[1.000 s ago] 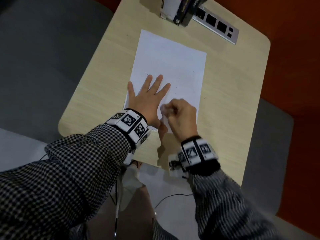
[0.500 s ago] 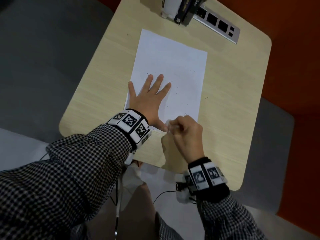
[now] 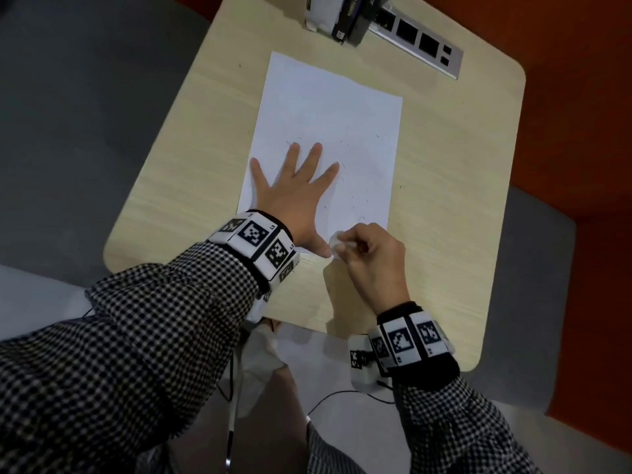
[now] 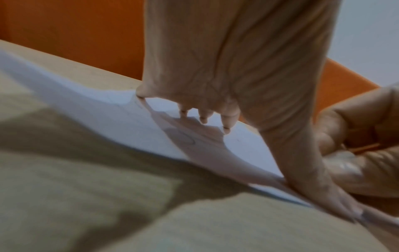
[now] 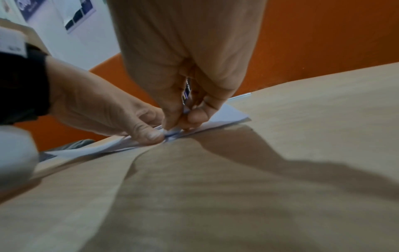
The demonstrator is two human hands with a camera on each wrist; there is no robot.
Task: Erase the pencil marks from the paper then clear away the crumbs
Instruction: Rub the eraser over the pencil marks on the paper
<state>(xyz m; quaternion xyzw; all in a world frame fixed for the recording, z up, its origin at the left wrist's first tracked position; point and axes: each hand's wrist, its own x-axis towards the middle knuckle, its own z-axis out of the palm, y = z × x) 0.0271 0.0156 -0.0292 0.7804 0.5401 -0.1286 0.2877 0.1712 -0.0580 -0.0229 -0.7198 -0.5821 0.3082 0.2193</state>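
A white sheet of paper (image 3: 328,107) lies on the light wooden table (image 3: 444,217). Small dark crumbs (image 3: 352,203) are scattered over its near half. My left hand (image 3: 290,193) presses flat on the sheet, fingers spread. My right hand (image 3: 372,258) pinches a white eraser (image 3: 337,246) at the paper's near edge, right beside the left thumb. The left wrist view shows the spread left hand (image 4: 226,68) on the paper (image 4: 97,109), with a faint pencil loop (image 4: 181,138) under its shadow. In the right wrist view my right hand (image 5: 187,68) holds the eraser (image 5: 172,132) down on the paper (image 5: 226,116).
A silver power strip (image 3: 417,42) and some boxes (image 3: 345,15) stand at the table's far edge. Grey seat cushions flank the table, with an orange surface (image 3: 581,97) to the right. A cable (image 3: 342,398) hangs below the near edge.
My right hand has drawn the eraser back from the paper's lower middle to its near edge, beside the left thumb. The left hand has stayed flat in place.
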